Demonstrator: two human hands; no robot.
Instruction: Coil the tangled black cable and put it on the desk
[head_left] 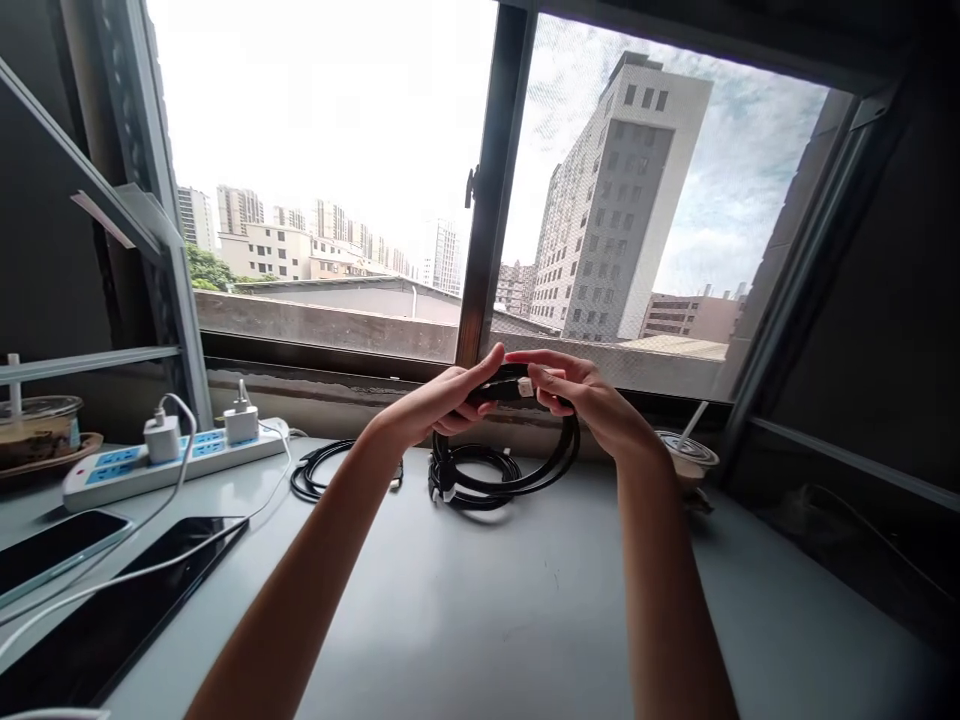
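A coiled black cable hangs in a loop between my two hands, above the desk near the window. My left hand is closed around the coil's upper left side, its thumb pointing up. A dark plug with a pale, boxy connector end shows between the hands. My right hand pinches the coil at the upper right, fingertips right by that connector. Behind and below the held loop, another coiled black cable lies on the desk, partly covered. A further black cable coil rests to its left, partly behind my left forearm.
On the left, a white power strip bears two plugged-in white chargers. In front of it lie a phone and a black tablet, crossed by white cords. Drink cups stand at far left and right. A window backs the desk.
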